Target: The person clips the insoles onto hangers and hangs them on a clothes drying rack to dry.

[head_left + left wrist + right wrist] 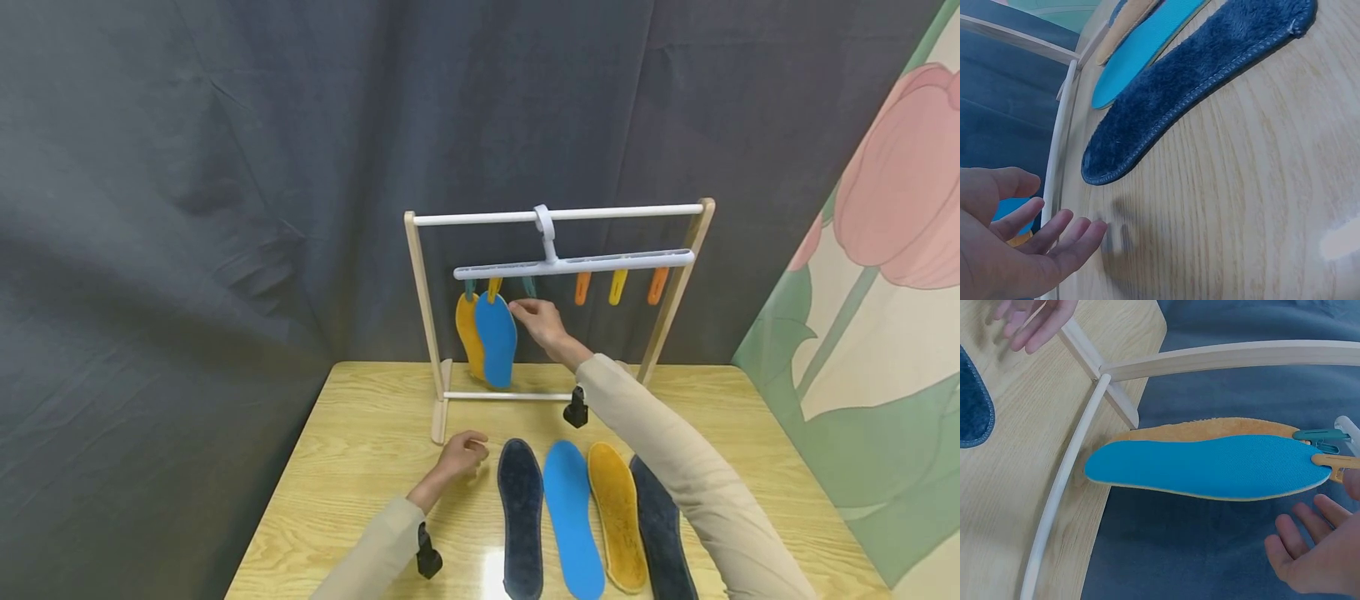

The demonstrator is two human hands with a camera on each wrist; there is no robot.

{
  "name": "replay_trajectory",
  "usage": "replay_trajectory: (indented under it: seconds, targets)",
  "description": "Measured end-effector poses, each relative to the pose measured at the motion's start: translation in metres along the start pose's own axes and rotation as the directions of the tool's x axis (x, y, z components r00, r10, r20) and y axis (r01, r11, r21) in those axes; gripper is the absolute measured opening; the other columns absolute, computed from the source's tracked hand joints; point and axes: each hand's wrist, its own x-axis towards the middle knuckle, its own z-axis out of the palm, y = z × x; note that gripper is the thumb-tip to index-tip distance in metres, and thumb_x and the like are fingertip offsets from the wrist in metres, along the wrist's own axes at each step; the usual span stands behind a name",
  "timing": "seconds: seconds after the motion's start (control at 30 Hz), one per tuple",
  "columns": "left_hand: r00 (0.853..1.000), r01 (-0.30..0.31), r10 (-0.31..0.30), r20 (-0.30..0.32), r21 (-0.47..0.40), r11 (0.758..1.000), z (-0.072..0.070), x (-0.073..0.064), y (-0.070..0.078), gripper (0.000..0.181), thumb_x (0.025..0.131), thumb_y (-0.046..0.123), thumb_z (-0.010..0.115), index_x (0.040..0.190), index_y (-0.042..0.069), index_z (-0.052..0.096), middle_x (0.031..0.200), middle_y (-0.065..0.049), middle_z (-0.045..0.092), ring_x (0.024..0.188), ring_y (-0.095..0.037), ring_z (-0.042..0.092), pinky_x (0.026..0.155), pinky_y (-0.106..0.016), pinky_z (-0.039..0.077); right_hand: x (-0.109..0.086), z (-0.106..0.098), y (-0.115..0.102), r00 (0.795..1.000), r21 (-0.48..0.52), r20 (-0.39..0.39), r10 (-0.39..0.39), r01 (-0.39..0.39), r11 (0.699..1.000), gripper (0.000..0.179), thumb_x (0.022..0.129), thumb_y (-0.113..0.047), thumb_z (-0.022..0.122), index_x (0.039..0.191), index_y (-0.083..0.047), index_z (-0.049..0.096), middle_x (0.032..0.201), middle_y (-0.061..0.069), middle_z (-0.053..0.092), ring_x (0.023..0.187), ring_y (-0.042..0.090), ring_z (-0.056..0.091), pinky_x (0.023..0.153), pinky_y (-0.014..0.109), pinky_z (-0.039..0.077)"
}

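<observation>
Blue insole (497, 343), hanging from yellow clip (494, 287), just beside loosely spread right grip (546, 325)

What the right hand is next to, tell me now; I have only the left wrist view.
Observer: The right hand is at the upper edge of a hanging blue insole; I can't tell whether they touch.
Operator: Say what holds that insole up.
Observer: A yellow clip, fastened at its top end.
Operator: Name what the clip hangs from.
Observer: A pale hanger, hooked over a white top bar.
</observation>
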Motion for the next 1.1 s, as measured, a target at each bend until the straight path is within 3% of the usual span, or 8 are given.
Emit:
replay_trajectory:
  seconds: [0.37,0.67,0.87,1.0,1.1]
  targets:
    - [0.999,0.018,-0.020,0.037,0.047,0.999,-0.0001,-0.0023,0.0011,0.033,0.097,0.002,0.059,0.127,-0.010,0.055,0.106,-0.018,0.061,0.097,-0.044,0.061,0.069,-0.048,0.056,-0.0010,-0.0040,0.0018,0.999,-0.033,-0.007,0.045,-0.045,0.998,0.043,0.104,-0.029,0.053,0.129,0.004,0.061,0.133,0.021,0.058,0.126,0.036,0.050,0.106,0.050,0.040]
    - [0.998,0.037,-0.037,0.060,0.011,0.999,0.0002,-0.0017,-0.0009,0.035,0.096,0.000,0.058,0.128,-0.012,0.054,0.104,-0.020,0.062,0.099,-0.045,0.062,0.074,-0.049,0.058,0.0007,-0.0060,0.0031,1.000,-0.022,-0.015,0.028,-0.028,0.999,0.040,0.105,-0.026,0.052,0.127,0.006,0.061,0.129,0.022,0.060,0.120,0.039,0.054,0.101,0.049,0.045]
    - [0.994,0.084,-0.082,0.073,-0.013,0.996,0.0028,-0.0038,-0.0005,0.038,0.095,-0.001,0.059,0.131,-0.012,0.051,0.107,-0.021,0.063,0.095,-0.040,0.064,0.077,-0.046,0.058,-0.0004,-0.0079,0.0041,0.999,-0.026,-0.044,0.024,-0.025,0.999,0.044,0.104,-0.031,0.053,0.122,0.008,0.062,0.124,0.024,0.060,0.115,0.040,0.056,0.097,0.047,0.048]
    - [0.992,0.102,-0.099,0.082,-0.030,0.994,0.0045,-0.0043,0.0015,0.040,0.094,-0.001,0.060,0.131,-0.013,0.050,0.104,-0.019,0.062,0.082,-0.027,0.062,0.073,-0.044,0.058,-0.0011,-0.0098,0.0041,0.996,-0.028,-0.086,-0.006,0.003,1.000,0.040,0.103,-0.033,0.056,0.103,0.006,0.066,0.103,0.021,0.064,0.092,0.032,0.060,0.084,0.044,0.051]
    - [0.991,0.104,-0.102,0.086,-0.022,0.994,0.0064,-0.0042,0.0009,0.040,0.093,0.000,0.060,0.130,-0.013,0.051,0.101,-0.017,0.062,0.079,-0.024,0.060,0.073,-0.043,0.059,-0.0003,-0.0105,0.0043,0.995,-0.032,-0.103,-0.018,0.015,0.999,0.037,0.102,-0.033,0.058,0.087,0.002,0.062,0.084,0.013,0.058,0.072,0.023,0.052,0.068,0.038,0.047]
